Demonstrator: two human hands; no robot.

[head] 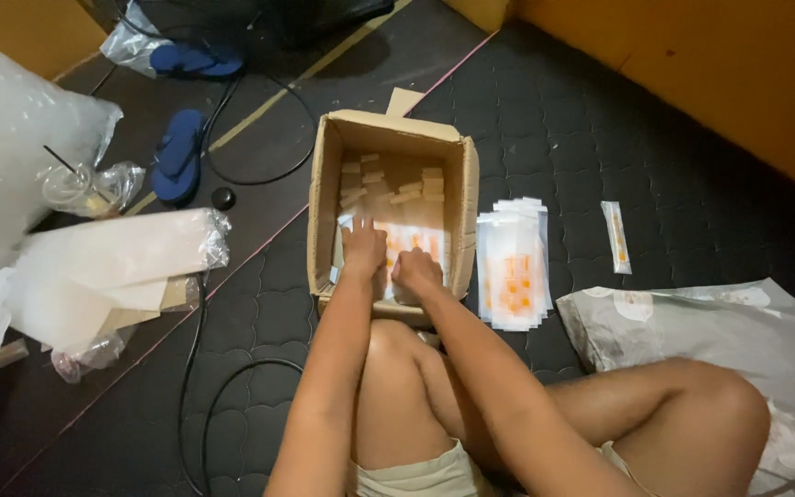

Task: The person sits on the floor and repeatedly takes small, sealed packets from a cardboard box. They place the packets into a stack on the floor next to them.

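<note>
Both hands (388, 262) press orange-printed clear packets (413, 241) in box (324, 202).

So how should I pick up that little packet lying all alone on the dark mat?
Pinch the single packet across its narrow width, near the middle, coming straight down from above. It lies flat on the quilted mat, long and thin, with bare mat on every side, so fingers probably fit either long edge easily.

Head-worn view, steeply down, close
</note>
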